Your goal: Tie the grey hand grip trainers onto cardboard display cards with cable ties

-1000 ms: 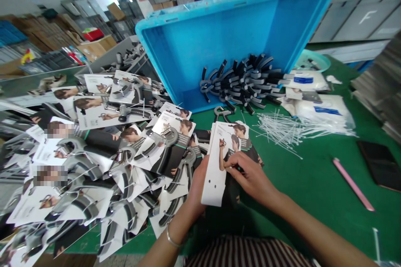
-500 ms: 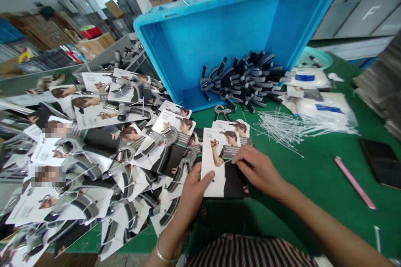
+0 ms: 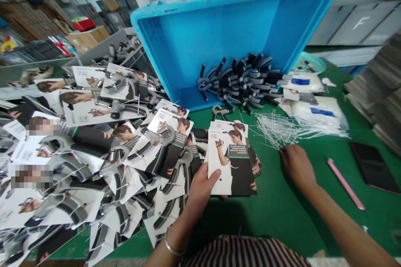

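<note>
left hand [image 3: 202, 183]: grips the lower left edge of a printed card [image 3: 230, 162], thumb lying on its face.
printed card: flat on the green table [image 3: 282, 212], atop a small stack, beside the heap of carded grippers [image 3: 103, 154].
right hand [image 3: 296, 164]: loosely open, holding nothing, fingertips at the white cable ties [image 3: 278, 127].
blue crate [image 3: 225, 29]: tipped up, loose hand grippers [image 3: 241, 79] inside.
</note>
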Motion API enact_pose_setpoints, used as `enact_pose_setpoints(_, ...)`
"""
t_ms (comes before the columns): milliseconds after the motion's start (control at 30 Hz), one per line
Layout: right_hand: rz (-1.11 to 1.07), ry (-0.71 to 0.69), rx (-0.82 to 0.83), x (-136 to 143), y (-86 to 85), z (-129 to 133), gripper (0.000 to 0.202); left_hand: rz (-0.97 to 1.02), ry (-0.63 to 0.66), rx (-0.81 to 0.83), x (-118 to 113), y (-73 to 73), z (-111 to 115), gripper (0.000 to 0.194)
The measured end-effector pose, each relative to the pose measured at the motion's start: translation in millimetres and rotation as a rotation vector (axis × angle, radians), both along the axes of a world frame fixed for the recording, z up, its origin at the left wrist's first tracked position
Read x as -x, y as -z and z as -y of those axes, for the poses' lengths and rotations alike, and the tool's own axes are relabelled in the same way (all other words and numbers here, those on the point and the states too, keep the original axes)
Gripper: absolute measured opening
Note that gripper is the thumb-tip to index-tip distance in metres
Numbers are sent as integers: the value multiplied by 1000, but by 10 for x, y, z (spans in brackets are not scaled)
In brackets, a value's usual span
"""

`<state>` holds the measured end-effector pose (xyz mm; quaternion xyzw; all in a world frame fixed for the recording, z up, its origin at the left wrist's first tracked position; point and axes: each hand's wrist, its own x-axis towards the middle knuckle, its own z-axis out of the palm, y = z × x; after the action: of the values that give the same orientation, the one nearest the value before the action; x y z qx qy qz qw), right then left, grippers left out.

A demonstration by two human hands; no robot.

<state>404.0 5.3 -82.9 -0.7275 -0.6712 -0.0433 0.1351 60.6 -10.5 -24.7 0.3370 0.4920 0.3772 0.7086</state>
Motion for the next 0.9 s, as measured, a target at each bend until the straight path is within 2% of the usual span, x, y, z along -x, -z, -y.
enact_pose_setpoints(133,-99,-26,48,160,-143,-178,20,112,-17,-6,41,-43,17,54)
enact_pose_setpoints(267,-199,1,70,56,-269,-247,18,71,-75,23,173,-119,92,52)
enact_pose_setpoints(333,-386,50,86,-15,-285,-179,19,48,-87,20,214,-168,104,49)
enact_pose_setpoints(400,-683,138,90,-57,-293,-75,23,38,-81,9,212,-223,81,47)
enact_pose_setpoints(467,-1006,230,44,-64,-315,23,27,31,-75,-8,171,-267,31,46)
enact_pose_setpoints(533,-1237,277,-21,-45,-356,88,31,21,-71,-29,112,-275,-28,45)
enact_pose_setpoints(667,-1341,267,-53,66,-480,135,30,-36,1,-101,44,-179,-95,43)
enact_pose_setpoints(733,-1342,211,-25,174,-563,166,28,-215,1,-280,59,-147,-77,40)
enact_pose_setpoints(800,-1317,125,38,329,-664,232,24,-532,-68,-601,92,-183,-19,39)
enact_pose_setpoints(867,-1295,7,179,524,-774,333,22,-817,-89,-939,109,-278,64,42)
enact_pose_setpoints(900,-1294,-70,284,630,-825,389,22,-897,-35,-1071,103,-331,107,44)
